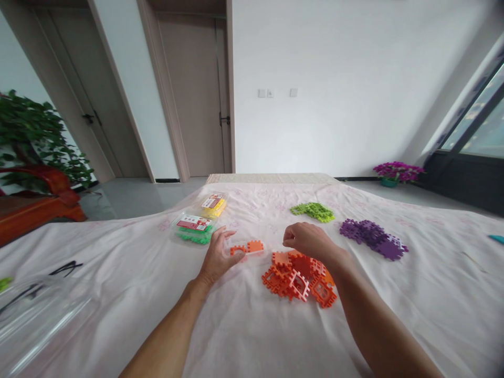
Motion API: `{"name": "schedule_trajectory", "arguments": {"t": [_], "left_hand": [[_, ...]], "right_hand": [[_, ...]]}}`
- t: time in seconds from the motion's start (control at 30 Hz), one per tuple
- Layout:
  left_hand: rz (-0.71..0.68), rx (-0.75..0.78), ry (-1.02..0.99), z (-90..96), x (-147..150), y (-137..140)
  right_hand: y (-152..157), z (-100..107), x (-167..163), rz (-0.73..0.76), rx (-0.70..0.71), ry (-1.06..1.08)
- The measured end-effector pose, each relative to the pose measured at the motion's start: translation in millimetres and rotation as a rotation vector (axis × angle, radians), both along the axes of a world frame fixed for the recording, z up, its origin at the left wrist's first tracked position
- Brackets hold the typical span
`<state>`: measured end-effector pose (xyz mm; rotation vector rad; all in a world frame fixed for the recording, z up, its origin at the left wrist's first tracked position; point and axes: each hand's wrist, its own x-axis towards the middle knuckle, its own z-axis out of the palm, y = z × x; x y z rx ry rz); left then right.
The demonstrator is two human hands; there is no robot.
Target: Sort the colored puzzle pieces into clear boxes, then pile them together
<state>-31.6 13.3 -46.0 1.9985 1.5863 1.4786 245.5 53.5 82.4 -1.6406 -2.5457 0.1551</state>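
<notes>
Two small orange plastic interlocking tiles (248,247) lie side by side on the white cloth-covered worktop (244,336), their joined length running left to right. They sit just right of the left hand (218,257), whose spread fingers touch them. The right hand (309,240), loosely curled and apparently empty, hovers over the orange tile pile (299,281), slightly farther away.

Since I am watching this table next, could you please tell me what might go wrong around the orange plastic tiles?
The left hand touches two joined orange notched plastic tiles lying flat; pressing sideways could pull them apart. The right hand hovers over the loose orange tile pile, so its forearm might sweep pieces across the white cloth-covered table. The cloth looks creased, so small tiles may tip or snag.
</notes>
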Motion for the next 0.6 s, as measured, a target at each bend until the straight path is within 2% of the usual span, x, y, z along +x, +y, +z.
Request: {"name": "schedule_trajectory", "arguments": {"t": [0.13, 0.33, 0.6], "left_hand": [[0.014, 0.017, -0.026, -4.1, -2.2, 2.9], [-0.038, 0.02, -0.034, -9.4, -6.3, 5.5], [-0.083, 0.007, -0.063, -10.5, -8.1, 5.8]], "right_hand": [[-1.6, -5.0, 3.5, 0.072, -0.084, -0.11], [-5.1, -13.2, -4.6, 0.214, -0.123, -0.229], [-3.6, -21.8, -5.3, 0.213, -0.172, -0.219]]}}
